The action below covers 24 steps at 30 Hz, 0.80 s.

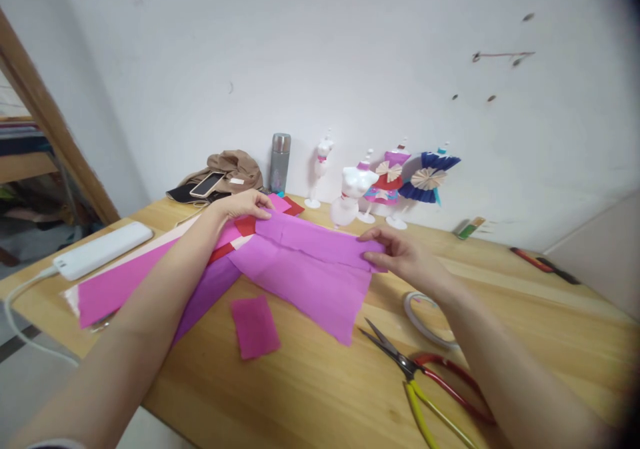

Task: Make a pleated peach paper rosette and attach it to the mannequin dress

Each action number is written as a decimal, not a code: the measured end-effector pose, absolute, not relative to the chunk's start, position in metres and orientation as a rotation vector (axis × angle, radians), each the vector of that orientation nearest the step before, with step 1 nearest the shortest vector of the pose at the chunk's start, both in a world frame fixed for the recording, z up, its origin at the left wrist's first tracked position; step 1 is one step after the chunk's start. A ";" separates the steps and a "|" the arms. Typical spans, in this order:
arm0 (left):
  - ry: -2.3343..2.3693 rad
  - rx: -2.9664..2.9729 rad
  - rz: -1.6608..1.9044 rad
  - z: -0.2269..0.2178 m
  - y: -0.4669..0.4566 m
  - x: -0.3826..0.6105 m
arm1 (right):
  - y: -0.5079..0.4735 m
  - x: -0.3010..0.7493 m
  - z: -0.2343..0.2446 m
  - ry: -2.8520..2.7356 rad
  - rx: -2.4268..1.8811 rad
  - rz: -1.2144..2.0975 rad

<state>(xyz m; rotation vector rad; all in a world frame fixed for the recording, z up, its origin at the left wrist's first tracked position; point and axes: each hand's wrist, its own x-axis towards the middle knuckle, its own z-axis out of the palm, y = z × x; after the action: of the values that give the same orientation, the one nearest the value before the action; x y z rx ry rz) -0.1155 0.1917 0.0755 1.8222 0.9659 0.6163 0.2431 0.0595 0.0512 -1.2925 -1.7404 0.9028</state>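
Note:
A light purple sheet of crepe paper (310, 276) is stretched between my two hands, with a folded strip along its upper edge. My left hand (247, 204) pinches its upper left corner. At the right end, my right hand (397, 256) grips the folded strip between thumb and fingers. A small magenta paper piece (255, 327) lies on the table just in front of the sheet. Scissors (407, 367) with one red and one yellow handle lie with blades apart below my right hand. A roll of tape (414, 316) is partly hidden behind my right forearm.
Small white dress-form mannequins (353, 186), some dressed in paper, stand along the wall beside a grey flask (280, 164). A phone (207, 184) rests on a brown cap (235, 169). A white power bank (103, 249) lies left. A red-and-black cutter (545, 266) lies right.

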 end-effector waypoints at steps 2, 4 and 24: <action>0.942 1.779 0.655 0.076 0.192 -0.117 | 0.060 0.243 0.052 -1.704 -1.286 0.932; 0.919 1.733 0.691 0.076 0.191 -0.119 | 0.059 0.242 0.055 -1.668 -1.313 0.947; 0.644 1.376 1.032 0.082 0.180 -0.100 | 0.057 0.237 0.059 -1.497 -1.289 1.048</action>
<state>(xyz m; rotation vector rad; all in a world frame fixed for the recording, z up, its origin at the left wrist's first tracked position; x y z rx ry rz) -0.0998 0.1801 0.0824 1.3762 0.6442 1.0322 0.2369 0.0573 0.0591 -1.2894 -1.4965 1.0481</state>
